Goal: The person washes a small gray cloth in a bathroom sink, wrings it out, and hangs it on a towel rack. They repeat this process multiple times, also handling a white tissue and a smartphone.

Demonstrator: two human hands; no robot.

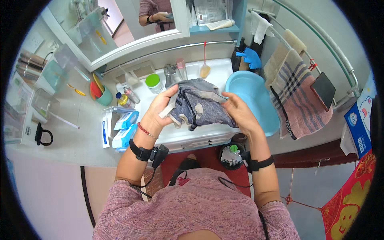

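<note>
Between my two hands a grey-blue cloth garment [207,109] with dark and pale bands is spread out above the white sink [168,132]. My left hand [160,109] grips its left edge, where a whitish band sticks out past the thumb. At the opposite edge, my right hand [240,112] pinches the fabric with thumb and fingers. The cloth hides most of the basin and part of the faucet [169,75]. Just right of my right hand stands a light-blue plastic basin [249,96].
A green-lidded jar [154,84], small bottles [125,100] and wipes packs [124,132] sit at the left. Towels [303,99] hang on the right rack beside a phone [323,91]. Below the counter is a trash bin [231,157]. A mirror cabinet [99,58] overhangs the back left.
</note>
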